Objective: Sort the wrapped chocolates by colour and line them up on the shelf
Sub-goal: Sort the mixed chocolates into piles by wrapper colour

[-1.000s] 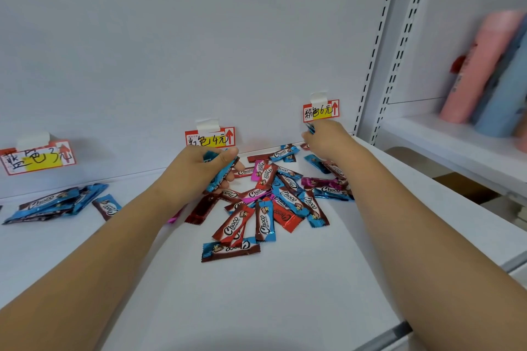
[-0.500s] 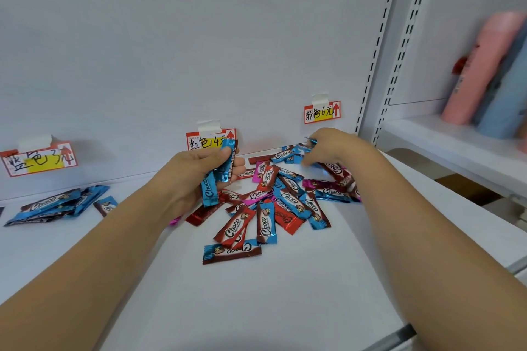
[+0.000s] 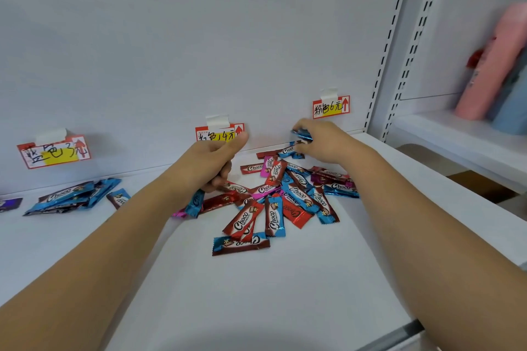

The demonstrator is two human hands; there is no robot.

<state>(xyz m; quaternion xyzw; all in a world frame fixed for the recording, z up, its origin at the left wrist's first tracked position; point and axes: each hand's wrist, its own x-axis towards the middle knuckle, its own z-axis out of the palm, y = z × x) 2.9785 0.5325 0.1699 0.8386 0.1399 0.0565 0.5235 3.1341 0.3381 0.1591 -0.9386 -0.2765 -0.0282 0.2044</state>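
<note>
While the left hand (image 3: 209,164) grips blue chocolates (image 3: 195,203) and the right hand (image 3: 319,141) pinches another blue wrapper (image 3: 301,134), sorting looks barely begun: only a blue stack (image 3: 71,196) lies outboard of the left grip; the mixed pile (image 3: 281,194) between both grips remains.

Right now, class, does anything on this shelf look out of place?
Yes. A purple wrapper lies at the far left beside the blue pile, under the blue price tag. The mixed heap is still jumbled, unsorted.

Bare shelf (image 3: 256,293) is lying open in front; the mixed chocolate pile (image 3: 285,196) is blocking the middle.
</note>
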